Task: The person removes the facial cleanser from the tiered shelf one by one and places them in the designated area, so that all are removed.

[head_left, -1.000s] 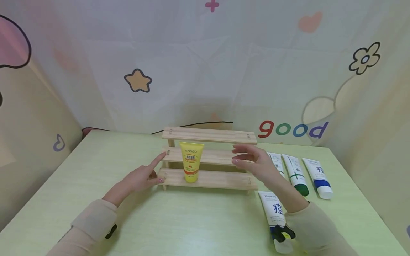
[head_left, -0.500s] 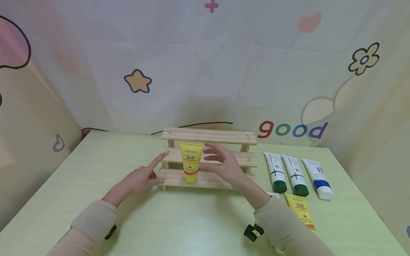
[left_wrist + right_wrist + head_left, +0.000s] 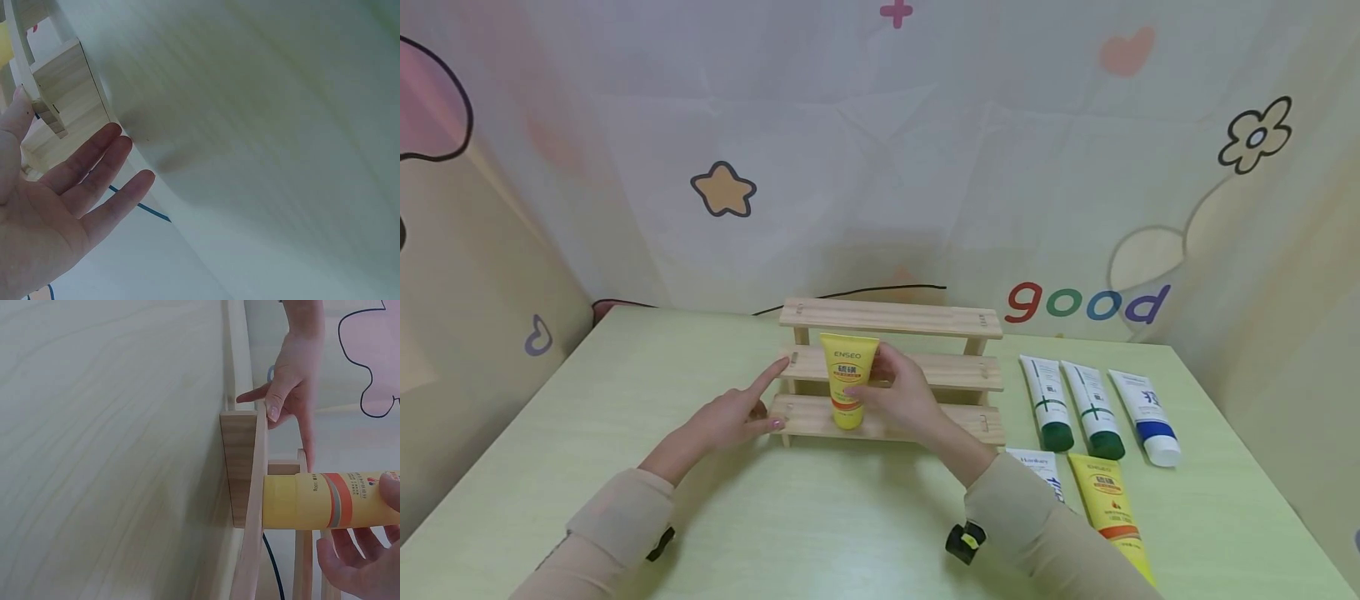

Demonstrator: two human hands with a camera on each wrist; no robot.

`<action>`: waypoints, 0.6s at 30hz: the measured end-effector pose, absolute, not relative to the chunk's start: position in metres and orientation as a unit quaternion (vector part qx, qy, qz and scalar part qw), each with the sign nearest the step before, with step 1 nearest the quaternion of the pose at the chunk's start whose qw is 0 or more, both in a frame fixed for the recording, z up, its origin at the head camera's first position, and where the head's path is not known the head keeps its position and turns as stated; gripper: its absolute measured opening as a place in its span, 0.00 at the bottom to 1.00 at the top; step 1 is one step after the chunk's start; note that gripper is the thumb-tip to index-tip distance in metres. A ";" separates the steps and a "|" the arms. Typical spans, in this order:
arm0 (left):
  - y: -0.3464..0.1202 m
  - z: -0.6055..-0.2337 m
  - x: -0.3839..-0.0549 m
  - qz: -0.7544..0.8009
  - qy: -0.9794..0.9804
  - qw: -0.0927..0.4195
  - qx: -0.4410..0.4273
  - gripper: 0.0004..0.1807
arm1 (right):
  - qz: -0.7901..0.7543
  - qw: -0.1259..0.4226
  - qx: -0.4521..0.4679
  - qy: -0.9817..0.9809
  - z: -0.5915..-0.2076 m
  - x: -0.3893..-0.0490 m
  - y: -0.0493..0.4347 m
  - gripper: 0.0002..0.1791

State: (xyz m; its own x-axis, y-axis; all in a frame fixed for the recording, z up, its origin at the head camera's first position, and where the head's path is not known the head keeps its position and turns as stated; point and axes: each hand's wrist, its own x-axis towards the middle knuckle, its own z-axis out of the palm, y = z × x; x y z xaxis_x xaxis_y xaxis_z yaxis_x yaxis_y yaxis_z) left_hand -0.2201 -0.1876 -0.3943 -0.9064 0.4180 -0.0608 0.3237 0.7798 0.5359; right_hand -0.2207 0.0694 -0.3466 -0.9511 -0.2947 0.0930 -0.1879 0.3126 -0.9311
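Note:
A yellow squeeze tube (image 3: 847,367) stands upright, cap down, on the lowest step of a three-step wooden rack (image 3: 951,425), left of its middle. My right hand (image 3: 912,407) grips it from the right, thumb across the front and fingers behind. In the right wrist view the cap of the yellow tube (image 3: 281,501) meets the step. My left hand (image 3: 730,419) rests against the rack's left end, index finger at the middle step and thumb at the lowest. Seen from the left wrist, the other fingers of the left hand (image 3: 47,231) are spread and hold nothing.
Right of the rack lie two green-capped white tubes (image 3: 1047,404) (image 3: 1092,408) and a white tube with a blue band (image 3: 1145,417). Nearer me are another yellow tube (image 3: 1108,508) and a white tube (image 3: 1036,463), partly under my right sleeve. A printed curtain (image 3: 880,167) hangs behind.
My right hand has moved left from the rack's right side to the standing yellow tube and taken hold of it. The tube and my left hand have stayed in place.

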 end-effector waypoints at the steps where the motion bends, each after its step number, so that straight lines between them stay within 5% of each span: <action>1: -0.188 -0.394 -0.220 0.267 0.939 0.089 0.197 0.46 | -0.569 0.043 -0.150 0.807 -0.347 -0.221 0.069 0.24; 18: -0.188 -0.393 -0.220 0.278 0.934 0.087 0.208 0.46 | -0.597 0.019 -0.163 0.785 -0.319 -0.205 0.112 0.22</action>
